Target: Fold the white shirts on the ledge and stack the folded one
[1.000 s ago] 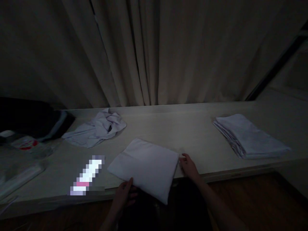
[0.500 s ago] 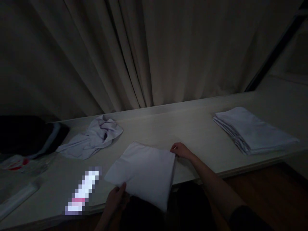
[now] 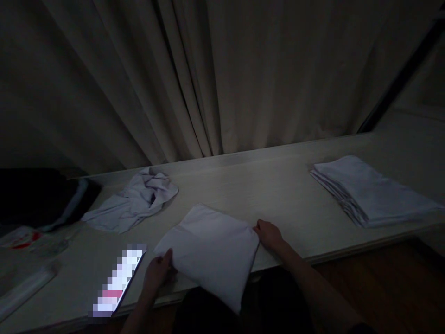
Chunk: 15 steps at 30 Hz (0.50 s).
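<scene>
A folded white cloth (image 3: 212, 250) lies at the table's front edge, one corner hanging over it toward my lap. My left hand (image 3: 159, 271) is closed on the cloth's left edge, thumb on top and the other fingers mostly hidden. On the opposite side, my right hand (image 3: 268, 234) pinches the right corner. Behind my left hand is a crumpled white cloth (image 3: 135, 202). Far to the right rests a stack of folded white cloths (image 3: 368, 190).
A lit phone (image 3: 120, 280), its screen blurred out, lies left of my left hand. Further left are a dark bundle (image 3: 38, 197), a clear plastic bag with red marks (image 3: 33, 239) and a pale roll (image 3: 26, 290). A curtain (image 3: 243, 79) hangs behind the table (image 3: 250, 181).
My left hand has shifted left and up along the cloth's edge. My right hand has moved slightly right and down with its corner, and the cloth looks flatter.
</scene>
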### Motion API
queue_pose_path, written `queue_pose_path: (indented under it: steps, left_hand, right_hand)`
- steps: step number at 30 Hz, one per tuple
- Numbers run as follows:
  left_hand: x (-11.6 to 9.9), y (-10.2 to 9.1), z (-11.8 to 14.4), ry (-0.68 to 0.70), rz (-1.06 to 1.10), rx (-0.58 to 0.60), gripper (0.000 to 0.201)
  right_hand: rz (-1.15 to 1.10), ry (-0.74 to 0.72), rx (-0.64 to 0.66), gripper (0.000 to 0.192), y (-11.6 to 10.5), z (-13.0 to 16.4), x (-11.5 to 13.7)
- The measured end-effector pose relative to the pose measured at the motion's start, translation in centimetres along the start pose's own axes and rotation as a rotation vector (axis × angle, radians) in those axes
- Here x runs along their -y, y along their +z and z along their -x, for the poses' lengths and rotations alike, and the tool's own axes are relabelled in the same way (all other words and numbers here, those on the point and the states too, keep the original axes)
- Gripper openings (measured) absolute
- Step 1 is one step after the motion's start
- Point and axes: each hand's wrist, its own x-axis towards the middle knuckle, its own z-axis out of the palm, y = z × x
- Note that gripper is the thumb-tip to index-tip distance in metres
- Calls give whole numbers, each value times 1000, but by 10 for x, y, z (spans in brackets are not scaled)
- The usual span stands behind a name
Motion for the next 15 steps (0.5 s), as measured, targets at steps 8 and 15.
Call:
queue_pose_path:
  steps: [8,15]
  left_hand:
    - [-34,12,-48,117,-27,-122,28]
    - [11,42,52,147,225,60,46]
  right_hand:
    - [-33,108,-89,30,-17,13,-20]
    - [-275,156,-146,48,14,95,-3]
